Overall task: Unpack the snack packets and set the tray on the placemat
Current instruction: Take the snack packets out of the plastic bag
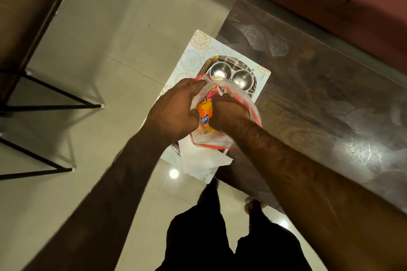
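1. thin clear plastic, red-edged: that is the bag [246, 103] both your hands are working in, held over the steel tray [253, 89].
2. your left hand [174, 112] has its grip pinched on the bag's mouth; your right hand [229, 114] is sunk inside, and i cannot tell how its grip is set.
3. the orange snack packet [206, 114] shows between your two grips, partly out of the bag.
4. the tray already lies on the placemat [198, 50], which overhangs the worktop [308, 94] edge.
5. two steel bowls [220, 70] sit just beyond your grips.
6. risk: a hard pull may tear the film or knock the bowls.
7. risk: pressing down on the overhang could tip tray and mat to the floor.
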`<state>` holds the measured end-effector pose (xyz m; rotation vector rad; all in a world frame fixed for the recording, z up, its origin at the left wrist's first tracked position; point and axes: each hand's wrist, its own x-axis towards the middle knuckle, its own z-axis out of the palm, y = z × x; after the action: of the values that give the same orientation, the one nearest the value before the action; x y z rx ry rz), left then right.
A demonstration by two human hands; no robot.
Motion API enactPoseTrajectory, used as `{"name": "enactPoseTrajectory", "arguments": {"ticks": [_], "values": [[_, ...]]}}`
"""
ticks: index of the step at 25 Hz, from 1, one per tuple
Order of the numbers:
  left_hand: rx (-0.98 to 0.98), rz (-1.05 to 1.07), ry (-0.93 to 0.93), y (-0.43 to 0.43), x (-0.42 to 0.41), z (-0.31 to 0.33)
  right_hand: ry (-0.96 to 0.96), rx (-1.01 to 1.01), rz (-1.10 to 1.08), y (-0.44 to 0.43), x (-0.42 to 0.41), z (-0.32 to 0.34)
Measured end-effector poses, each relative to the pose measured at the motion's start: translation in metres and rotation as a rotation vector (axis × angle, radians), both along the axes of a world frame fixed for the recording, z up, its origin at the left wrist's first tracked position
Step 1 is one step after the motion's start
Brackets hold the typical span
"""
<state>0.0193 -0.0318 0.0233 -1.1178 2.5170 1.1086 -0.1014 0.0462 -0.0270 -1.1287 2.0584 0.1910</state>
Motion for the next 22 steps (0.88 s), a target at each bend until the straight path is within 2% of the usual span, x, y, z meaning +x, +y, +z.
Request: {"name": "enactPoseTrajectory", "arguments": {"ticks": [5,8,11,13,15,18,20,22], "values": [[0.023,0.014,0.012,0.005,-0.002,0.004,-0.146,-0.126,-0.226,0.003,0.006,0.01],[-0.004,0.01,0.063,0.003,-0.002,0.014,-0.244,-0.296,-0.351,0.013,0.0,0.034],[-0.043,-0.048,0.055,0.001,-0.005,0.022,-0.521,-0.408,-0.559,0.028,-0.005,0.065],[-0.077,-0.099,0.011,0.002,-0.008,0.025,-0.634,-0.36,-0.707,0.031,-0.006,0.082],[-0.127,-0.145,-0.048,0.004,-0.008,0.027,-0.553,-0.316,-0.714,0.031,-0.003,0.093],[-0.179,-0.157,-0.117,0.006,-0.003,0.026,-0.367,-0.443,-0.741,0.034,-0.001,0.105],[-0.128,-0.052,-0.083,0.005,0.0,0.027,-0.422,-0.55,-0.89,0.039,-0.008,0.109],[-0.064,0.044,-0.01,0.005,0.002,0.03,-0.628,-0.652,-1.068,0.047,-0.015,0.11]]}}
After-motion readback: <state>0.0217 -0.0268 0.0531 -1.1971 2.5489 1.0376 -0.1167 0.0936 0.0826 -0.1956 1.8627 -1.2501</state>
